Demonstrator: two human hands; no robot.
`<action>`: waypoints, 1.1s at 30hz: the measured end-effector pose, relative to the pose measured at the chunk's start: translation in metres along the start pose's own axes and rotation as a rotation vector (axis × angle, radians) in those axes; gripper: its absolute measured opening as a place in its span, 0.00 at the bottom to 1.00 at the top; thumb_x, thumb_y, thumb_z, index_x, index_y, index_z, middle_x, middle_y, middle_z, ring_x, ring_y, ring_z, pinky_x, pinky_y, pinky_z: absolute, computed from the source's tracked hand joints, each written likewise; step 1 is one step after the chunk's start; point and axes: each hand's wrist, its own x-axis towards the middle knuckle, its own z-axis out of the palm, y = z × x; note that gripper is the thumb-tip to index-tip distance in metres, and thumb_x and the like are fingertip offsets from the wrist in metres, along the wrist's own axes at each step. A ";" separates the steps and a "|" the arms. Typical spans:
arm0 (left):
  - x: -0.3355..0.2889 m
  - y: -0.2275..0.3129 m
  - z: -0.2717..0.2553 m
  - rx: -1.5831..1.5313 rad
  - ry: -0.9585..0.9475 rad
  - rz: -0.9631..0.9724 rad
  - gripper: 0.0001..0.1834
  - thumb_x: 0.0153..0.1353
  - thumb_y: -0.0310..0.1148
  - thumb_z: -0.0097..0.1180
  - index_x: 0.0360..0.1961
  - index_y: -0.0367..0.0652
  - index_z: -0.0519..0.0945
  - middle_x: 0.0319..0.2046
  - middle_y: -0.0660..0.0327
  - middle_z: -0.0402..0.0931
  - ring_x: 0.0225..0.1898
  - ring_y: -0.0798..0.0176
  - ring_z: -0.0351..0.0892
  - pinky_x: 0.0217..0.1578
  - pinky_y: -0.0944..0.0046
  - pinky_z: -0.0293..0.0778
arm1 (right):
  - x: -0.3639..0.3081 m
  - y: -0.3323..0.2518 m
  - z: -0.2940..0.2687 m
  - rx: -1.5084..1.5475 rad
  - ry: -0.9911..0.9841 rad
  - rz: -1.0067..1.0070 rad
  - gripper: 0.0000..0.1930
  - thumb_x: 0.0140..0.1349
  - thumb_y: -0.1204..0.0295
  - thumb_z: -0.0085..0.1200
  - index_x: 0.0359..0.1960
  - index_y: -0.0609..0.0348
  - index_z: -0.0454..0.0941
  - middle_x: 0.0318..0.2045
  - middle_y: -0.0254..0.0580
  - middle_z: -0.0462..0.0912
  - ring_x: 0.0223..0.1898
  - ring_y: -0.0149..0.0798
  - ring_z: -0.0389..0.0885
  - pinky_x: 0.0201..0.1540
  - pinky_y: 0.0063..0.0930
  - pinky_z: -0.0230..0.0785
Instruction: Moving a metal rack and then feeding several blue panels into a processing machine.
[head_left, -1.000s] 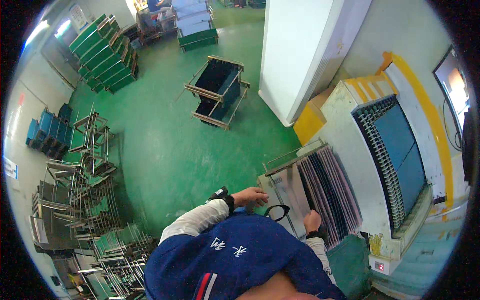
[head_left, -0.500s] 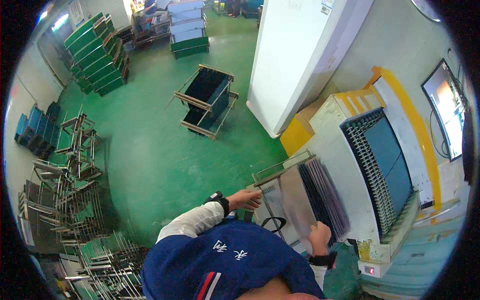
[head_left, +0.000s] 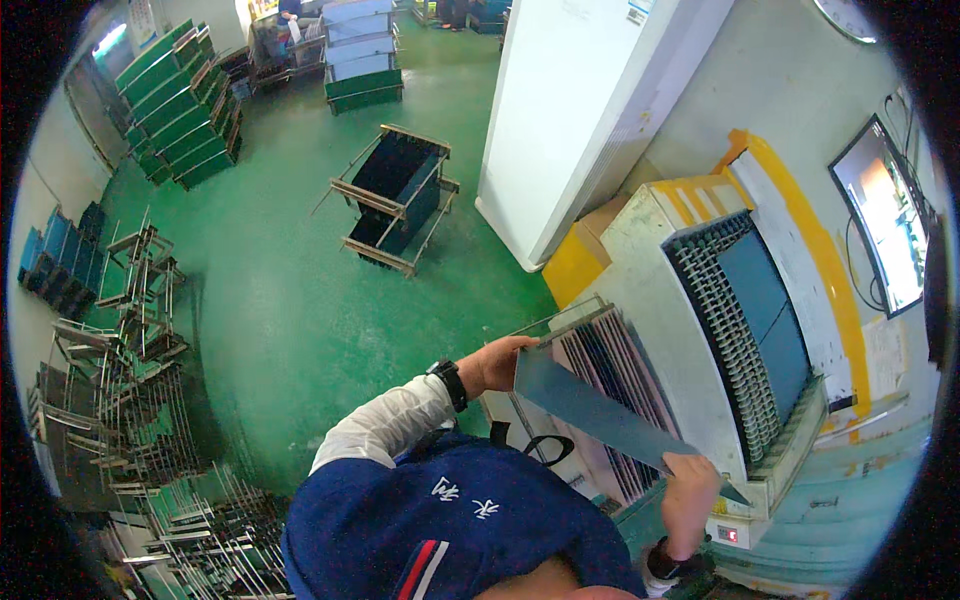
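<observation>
Between my two hands a thin grey-blue panel (head_left: 595, 415) is held tilted above a metal rack (head_left: 570, 318). My left hand (head_left: 490, 364) is closed on its left end, with the thumb side along the edge. Closed on its right end is my right hand (head_left: 690, 497), and one corner of the panel sticks out past it. Below and behind the panel, several upright sheets (head_left: 628, 350), pinkish and dark, stand in the rack. Part of these sheets is hidden by the panel.
Right of the rack stands a machine with a roller conveyor (head_left: 735, 345) carrying blue-grey panels (head_left: 765, 290). A screen (head_left: 882, 215) hangs on the wall. Ahead are a rack of dark panels (head_left: 400, 190) and a white column (head_left: 560, 120). Empty metal racks (head_left: 140, 380) crowd the left.
My left hand has moved forward and taken hold of the panel's left end. The panel has come up out of the rack and tilted, with my right hand further right.
</observation>
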 end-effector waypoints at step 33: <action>0.107 -0.056 0.029 0.103 0.008 0.103 0.23 0.70 0.42 0.50 0.59 0.39 0.70 0.57 0.54 0.74 0.57 0.49 0.74 0.61 0.47 0.68 | -0.043 0.083 0.199 1.564 0.121 0.880 0.16 0.65 0.66 0.57 0.49 0.65 0.77 0.36 0.37 0.82 0.30 0.30 0.80 0.31 0.25 0.74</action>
